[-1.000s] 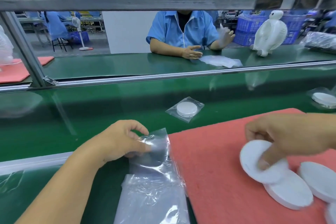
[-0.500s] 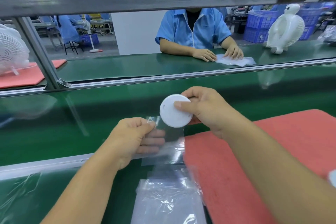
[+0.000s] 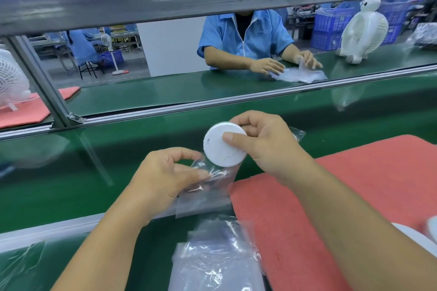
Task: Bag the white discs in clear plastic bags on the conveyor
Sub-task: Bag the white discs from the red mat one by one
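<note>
White disc now lower, at bag mouth | right hand grips disc | left hand pinches bag

No legible text, label or number anywhere.

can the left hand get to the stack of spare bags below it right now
Probably not freely: the left hand is pinching a clear bag. The stack of bags lies uncovered just below.
</note>
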Demonstrator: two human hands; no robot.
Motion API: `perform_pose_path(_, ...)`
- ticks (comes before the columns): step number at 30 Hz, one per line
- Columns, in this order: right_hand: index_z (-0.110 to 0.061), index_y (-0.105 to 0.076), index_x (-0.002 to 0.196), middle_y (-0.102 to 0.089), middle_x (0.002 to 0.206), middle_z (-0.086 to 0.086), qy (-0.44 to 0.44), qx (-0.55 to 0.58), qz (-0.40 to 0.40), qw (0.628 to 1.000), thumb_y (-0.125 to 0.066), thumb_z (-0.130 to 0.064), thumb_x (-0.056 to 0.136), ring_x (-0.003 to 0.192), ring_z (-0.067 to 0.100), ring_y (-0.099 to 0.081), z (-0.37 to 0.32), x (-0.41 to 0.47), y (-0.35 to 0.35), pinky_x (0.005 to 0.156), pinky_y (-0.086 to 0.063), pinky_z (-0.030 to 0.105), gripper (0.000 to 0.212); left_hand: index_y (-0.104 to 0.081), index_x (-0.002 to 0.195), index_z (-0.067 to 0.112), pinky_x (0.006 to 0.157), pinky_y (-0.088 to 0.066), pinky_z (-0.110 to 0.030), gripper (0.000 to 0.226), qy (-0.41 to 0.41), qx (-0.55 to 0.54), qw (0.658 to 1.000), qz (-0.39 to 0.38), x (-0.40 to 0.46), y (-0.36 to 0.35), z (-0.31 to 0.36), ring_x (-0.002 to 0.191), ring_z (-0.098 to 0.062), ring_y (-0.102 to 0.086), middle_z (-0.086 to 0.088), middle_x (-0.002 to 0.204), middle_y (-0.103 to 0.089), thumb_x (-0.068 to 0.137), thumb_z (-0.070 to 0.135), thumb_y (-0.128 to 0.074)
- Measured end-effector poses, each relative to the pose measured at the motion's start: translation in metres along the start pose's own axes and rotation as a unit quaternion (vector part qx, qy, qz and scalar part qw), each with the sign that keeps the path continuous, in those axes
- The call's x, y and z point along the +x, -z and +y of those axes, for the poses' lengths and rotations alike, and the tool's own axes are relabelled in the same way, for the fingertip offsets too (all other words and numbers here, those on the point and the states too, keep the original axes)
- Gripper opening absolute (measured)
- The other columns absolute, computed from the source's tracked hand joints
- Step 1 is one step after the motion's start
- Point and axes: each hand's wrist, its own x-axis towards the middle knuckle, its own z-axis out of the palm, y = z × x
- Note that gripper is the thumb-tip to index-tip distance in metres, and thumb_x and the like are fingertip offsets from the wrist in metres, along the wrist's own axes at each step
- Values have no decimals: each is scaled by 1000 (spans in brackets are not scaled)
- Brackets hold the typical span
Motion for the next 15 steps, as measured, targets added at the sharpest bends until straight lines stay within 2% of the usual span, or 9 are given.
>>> perform_pose_path(2, -13, -71, 100, -79, 89, 7, 2, -5, -3, 1000, -77, -12, 88, 80, 19, -71, 2, 1, 2, 75, -57, 33, 14, -75, 108, 22, 80, -62, -42, 46, -9, -22, 1000, -6, -3, 2, 2, 81, -29, -80, -14, 85, -82, 64, 33, -85)
perform_pose_path(5, -14, -74, 101, -79, 91, 6, 4, 1, -16, 1000, -77, -9, 88, 85, 23, -74, 4, 0, 2, 81, -59, 37, 14, -80, 101, 25, 84, -65, -45, 31, -14, -66, 997, -23, -7, 3, 5, 86, -38, -79, -20, 88, -80, 70, 28, -80)
perform_pose_path(7, -13, -76, 102, -80, 93, 5, 10, 1, -29, 1000, -76, -8, 88, 90, 23, -75, 4, 0, 0, 85, -59, 39, 14, -82, 99, 21, 82, -65, -46, 28, -17, -87, 996, -25, -8, 2, 6, 87, -41, -79, -21, 95, -80, 72, 29, -78)
perform_pose_path(10, -10, -78, 103, -80, 96, 6, 12, 26, -47, 998, -75, -7, 89, 89, 18, -74, 5, 0, -3, 84, -60, 35, 15, -82, 102, 19, 72, -65, -31, 35, -19, -121, 991, -47, -10, -1, 10, 89, -36, -80, -18, 101, -81, 71, 35, -81)
perform_pose_path(13, -10, -79, 104, -80, 98, 5, 20, 35, -49, 998, -75, -7, 89, 92, 18, -75, 5, -2, -6, 85, -61, 33, 16, -80, 107, 17, 74, -66, -35, 47, -7, -146, 988, -39, -9, 0, 9, 93, -36, -79, -20, 102, -80, 66, 38, -84)
perform_pose_path(15, -8, -79, 105, -79, 99, 9, 26, 18, -43, 999, -73, -11, 92, 94, 22, -74, 7, -3, -10, 89, -60, 42, 15, -78, 112, 12, 72, -66, -37, 50, -5, -186, 982, -20, -7, -3, 9, 91, -36, -79, -22, 101, -79, 67, 33, -84)
